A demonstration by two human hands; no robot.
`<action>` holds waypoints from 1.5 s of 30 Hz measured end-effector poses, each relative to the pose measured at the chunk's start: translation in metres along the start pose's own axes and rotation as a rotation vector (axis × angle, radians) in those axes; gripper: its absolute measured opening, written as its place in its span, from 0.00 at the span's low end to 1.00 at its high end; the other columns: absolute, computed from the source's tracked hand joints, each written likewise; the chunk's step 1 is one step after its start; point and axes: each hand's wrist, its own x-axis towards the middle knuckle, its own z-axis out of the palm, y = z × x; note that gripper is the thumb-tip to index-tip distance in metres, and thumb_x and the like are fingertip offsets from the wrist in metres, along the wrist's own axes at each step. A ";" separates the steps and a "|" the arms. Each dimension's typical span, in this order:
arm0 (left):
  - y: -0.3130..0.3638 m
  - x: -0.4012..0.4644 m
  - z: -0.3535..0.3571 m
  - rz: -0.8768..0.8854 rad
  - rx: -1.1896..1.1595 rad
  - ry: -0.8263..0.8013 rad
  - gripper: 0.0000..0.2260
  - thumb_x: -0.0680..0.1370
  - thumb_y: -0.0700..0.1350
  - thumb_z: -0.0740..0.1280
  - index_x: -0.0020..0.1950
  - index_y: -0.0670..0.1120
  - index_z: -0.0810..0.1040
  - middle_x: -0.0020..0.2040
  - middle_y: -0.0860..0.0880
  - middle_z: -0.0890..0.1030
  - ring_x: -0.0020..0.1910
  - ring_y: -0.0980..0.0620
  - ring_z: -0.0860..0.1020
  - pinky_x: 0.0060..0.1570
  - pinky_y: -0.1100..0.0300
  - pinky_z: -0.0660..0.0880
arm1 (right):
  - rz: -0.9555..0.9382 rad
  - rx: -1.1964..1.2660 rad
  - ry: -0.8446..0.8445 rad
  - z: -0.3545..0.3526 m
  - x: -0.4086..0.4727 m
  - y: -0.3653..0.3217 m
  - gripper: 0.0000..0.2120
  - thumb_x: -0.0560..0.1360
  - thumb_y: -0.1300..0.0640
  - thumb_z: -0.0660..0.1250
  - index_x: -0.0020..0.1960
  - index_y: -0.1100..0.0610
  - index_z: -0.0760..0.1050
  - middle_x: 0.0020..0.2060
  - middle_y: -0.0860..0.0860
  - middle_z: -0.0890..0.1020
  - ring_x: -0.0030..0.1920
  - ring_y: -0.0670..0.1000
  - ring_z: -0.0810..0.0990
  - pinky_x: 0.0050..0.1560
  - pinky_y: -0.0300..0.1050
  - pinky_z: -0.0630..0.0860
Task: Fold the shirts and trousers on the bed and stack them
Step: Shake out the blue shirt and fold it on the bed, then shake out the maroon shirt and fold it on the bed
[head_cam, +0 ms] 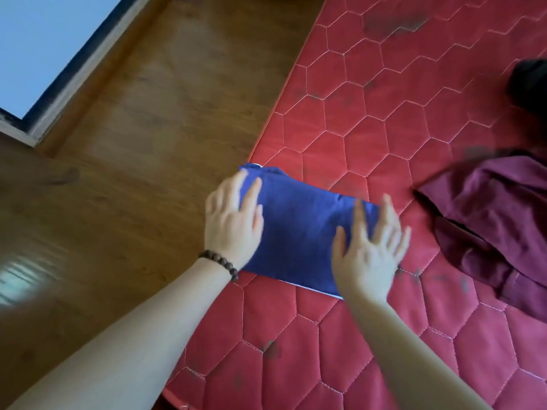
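Both hands flat, fingers straight and spread, nothing pinched: left hand (233, 220) on one short end of the blue garment (299, 229), right hand (368, 250) on the other end, folded cloth lying between the two palms

Blue garment already down to a compact rectangle, sitting on the red mattress (384, 108) right at its edge, just past the left fingertips where the wooden floor (148, 113) begins; thin white lining peeking out along the hem under the right wrist

Probably the smoothing or squaring-off stage of this fold, pressing layers flat; motion blur on the fingers, so hard to say whether pressing or sliding

Beyond the right hand, well apart from the blue one, a maroon garment (497, 220) in a loose crumpled heap, not yet folded; further off past it, something dark (529, 84) at the frame edge, too blurred to name

Next move, most likely: leave the blue piece as the base of a stack, keeping it clear of the mattress edge, then reach rightward for the maroon heap and spread it flat before folding
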 end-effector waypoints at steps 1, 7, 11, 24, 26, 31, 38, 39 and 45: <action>0.008 0.000 0.004 0.096 -0.035 -0.030 0.20 0.76 0.44 0.62 0.69 0.44 0.73 0.71 0.41 0.70 0.68 0.40 0.69 0.64 0.44 0.68 | -0.130 0.019 -0.008 0.005 0.003 -0.012 0.24 0.73 0.54 0.64 0.69 0.57 0.72 0.72 0.62 0.66 0.71 0.62 0.65 0.72 0.63 0.55; 0.018 -0.007 0.038 0.156 0.035 -0.355 0.24 0.78 0.49 0.61 0.75 0.52 0.66 0.77 0.49 0.61 0.77 0.42 0.56 0.74 0.41 0.54 | -0.250 -0.023 -0.469 0.058 -0.003 -0.043 0.27 0.81 0.50 0.53 0.78 0.54 0.52 0.78 0.53 0.51 0.78 0.53 0.44 0.76 0.53 0.37; 0.004 -0.006 0.046 0.210 0.059 -0.354 0.25 0.78 0.55 0.58 0.75 0.56 0.65 0.79 0.45 0.56 0.77 0.38 0.53 0.74 0.40 0.54 | -0.147 -0.088 -0.402 0.056 -0.007 -0.015 0.34 0.76 0.37 0.56 0.78 0.50 0.55 0.77 0.57 0.54 0.78 0.57 0.49 0.75 0.53 0.35; 0.006 0.003 0.039 0.021 -0.076 -0.516 0.34 0.77 0.56 0.64 0.79 0.55 0.52 0.79 0.42 0.47 0.78 0.44 0.47 0.75 0.45 0.47 | -0.018 -0.025 -0.550 0.042 -0.004 0.023 0.36 0.75 0.31 0.47 0.78 0.43 0.40 0.78 0.52 0.40 0.77 0.51 0.36 0.75 0.55 0.35; 0.016 0.004 0.030 -0.035 -0.043 -0.510 0.37 0.76 0.56 0.65 0.79 0.53 0.49 0.80 0.44 0.48 0.78 0.46 0.46 0.75 0.44 0.45 | -0.052 0.033 -0.592 0.028 0.003 0.030 0.34 0.78 0.35 0.49 0.78 0.44 0.40 0.78 0.51 0.41 0.77 0.50 0.37 0.76 0.54 0.37; 0.081 0.001 0.003 -0.037 -0.104 -0.424 0.37 0.76 0.53 0.66 0.79 0.46 0.52 0.79 0.45 0.53 0.78 0.46 0.46 0.75 0.43 0.45 | 0.006 0.116 -0.530 -0.029 -0.002 0.081 0.32 0.80 0.41 0.53 0.78 0.45 0.44 0.78 0.49 0.45 0.77 0.49 0.39 0.76 0.52 0.38; 0.246 -0.009 0.003 0.063 -0.266 -0.506 0.38 0.77 0.56 0.63 0.79 0.45 0.47 0.80 0.47 0.50 0.78 0.48 0.44 0.76 0.48 0.45 | 0.202 0.037 -0.490 -0.106 -0.028 0.229 0.35 0.77 0.46 0.61 0.78 0.45 0.46 0.78 0.52 0.47 0.78 0.52 0.42 0.76 0.55 0.42; 0.269 -0.009 0.007 0.074 -0.284 -0.519 0.38 0.77 0.56 0.63 0.79 0.46 0.47 0.80 0.47 0.50 0.78 0.48 0.43 0.76 0.48 0.45 | 0.219 0.018 -0.486 -0.115 -0.028 0.252 0.36 0.77 0.46 0.62 0.78 0.46 0.47 0.78 0.53 0.46 0.78 0.52 0.42 0.76 0.55 0.42; 0.374 -0.009 0.080 0.250 -0.167 -0.558 0.45 0.73 0.65 0.63 0.79 0.51 0.41 0.80 0.50 0.44 0.78 0.49 0.40 0.76 0.47 0.46 | 0.168 -0.099 -0.456 -0.114 0.000 0.389 0.45 0.72 0.36 0.65 0.78 0.42 0.41 0.77 0.52 0.37 0.77 0.53 0.36 0.76 0.57 0.41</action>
